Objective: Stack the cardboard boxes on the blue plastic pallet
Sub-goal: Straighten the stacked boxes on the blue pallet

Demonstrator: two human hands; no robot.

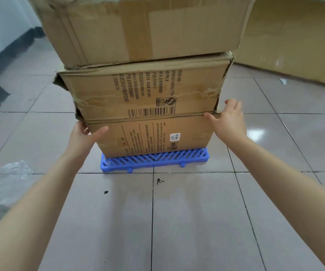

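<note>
Now three cardboard boxes stand in one stack on the blue plastic pallet (154,159), which lies on the tiled floor (197,222). The bottom box (152,136) sits directly on the pallet, the middle box (144,90) on it, and the top box (144,28) overhangs above. The left hand (84,136) is a wide grip on the bottom box's left corner, thumb on the front face, fingers around the side. The right hand (229,119) is also a wide grip, pressing the right edge where the bottom and middle boxes meet. Left of the left hand, crumpled clear plastic film (11,173) lies on the floor. Beyond the right hand is a brown wall (294,36).
</note>
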